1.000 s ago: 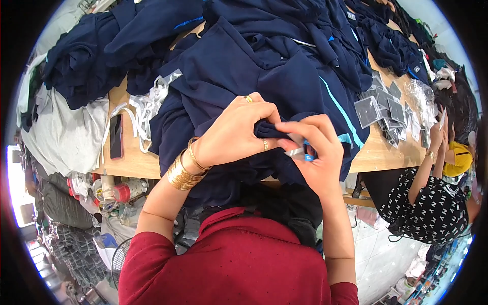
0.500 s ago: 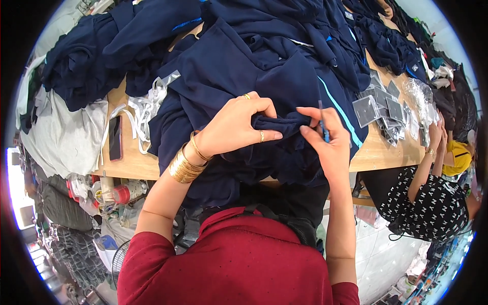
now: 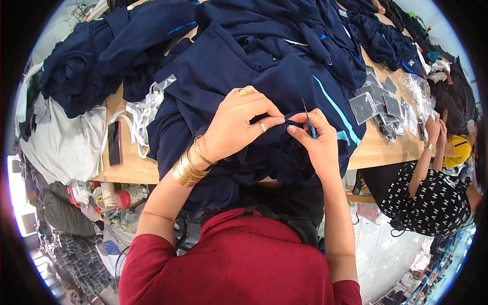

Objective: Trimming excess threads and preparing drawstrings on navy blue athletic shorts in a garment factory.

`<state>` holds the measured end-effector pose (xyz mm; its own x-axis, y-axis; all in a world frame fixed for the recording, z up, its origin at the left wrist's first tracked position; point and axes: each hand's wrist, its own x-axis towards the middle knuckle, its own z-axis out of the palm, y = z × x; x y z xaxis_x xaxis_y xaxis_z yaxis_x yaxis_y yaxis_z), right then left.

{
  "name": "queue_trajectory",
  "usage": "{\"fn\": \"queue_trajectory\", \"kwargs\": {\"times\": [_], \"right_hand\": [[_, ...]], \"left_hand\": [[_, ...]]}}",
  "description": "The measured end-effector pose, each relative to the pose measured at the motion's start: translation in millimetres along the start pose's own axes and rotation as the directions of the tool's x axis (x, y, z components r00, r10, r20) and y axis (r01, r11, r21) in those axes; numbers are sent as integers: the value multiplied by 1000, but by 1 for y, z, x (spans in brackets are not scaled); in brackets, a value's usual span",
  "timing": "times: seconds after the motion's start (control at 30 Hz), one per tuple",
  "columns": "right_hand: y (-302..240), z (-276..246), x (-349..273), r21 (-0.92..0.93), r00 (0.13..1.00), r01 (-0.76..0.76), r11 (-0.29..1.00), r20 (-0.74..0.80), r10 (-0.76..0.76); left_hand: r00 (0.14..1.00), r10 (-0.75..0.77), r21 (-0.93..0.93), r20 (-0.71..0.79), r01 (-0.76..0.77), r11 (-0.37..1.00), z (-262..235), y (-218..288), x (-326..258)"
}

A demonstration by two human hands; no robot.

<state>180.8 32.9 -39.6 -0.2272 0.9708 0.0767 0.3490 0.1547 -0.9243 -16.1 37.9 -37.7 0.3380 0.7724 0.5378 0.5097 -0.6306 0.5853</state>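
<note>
Your navy garment [image 3: 239, 61] lies bunched on the wooden table [image 3: 134, 170], its near side hanging over the edge in front of you. Your left hand [image 3: 244, 119] is closed in a thumb-and-index pinch on a small fold; your right hand [image 3: 320, 140] pinches the same fold just beside it, with blue-handled snips [image 3: 311, 131] tucked in its fingers, blade pointing up and away.

Handling, my read: soft, limp knit, light at the pinch but dragging once the bulk hangs. Not fragile — except near that blade. May be a bit slick, so take hold close to the worked edge, two fingertips each side, fold kept taut.

Counts: 1 snips, 1 phone [image 3: 115, 142], 1 light-grey cloth [image 3: 61, 140], 1 tangle of white tape [image 3: 145, 114] left of the garment, 2 rings on your left hand. Square grey packets [image 3: 362, 108] on the right: at least 5 — they overlap, exact number can't be told. Navy heaps run together along the table; can't count the pieces.
</note>
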Motion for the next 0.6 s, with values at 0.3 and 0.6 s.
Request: {"fn": "queue_trajectory", "kwargs": {"times": [0.3,0.6], "right_hand": [[-19,-14,-13,-288,965,144,947,-172,-199],[-18,-18,-17,-628,916,337,702,45,-399]], "left_hand": [[929,-342,-408,142,370,834,-1,0,1],[872,-396,-592,287,486,643,-2,-1,4]]}}
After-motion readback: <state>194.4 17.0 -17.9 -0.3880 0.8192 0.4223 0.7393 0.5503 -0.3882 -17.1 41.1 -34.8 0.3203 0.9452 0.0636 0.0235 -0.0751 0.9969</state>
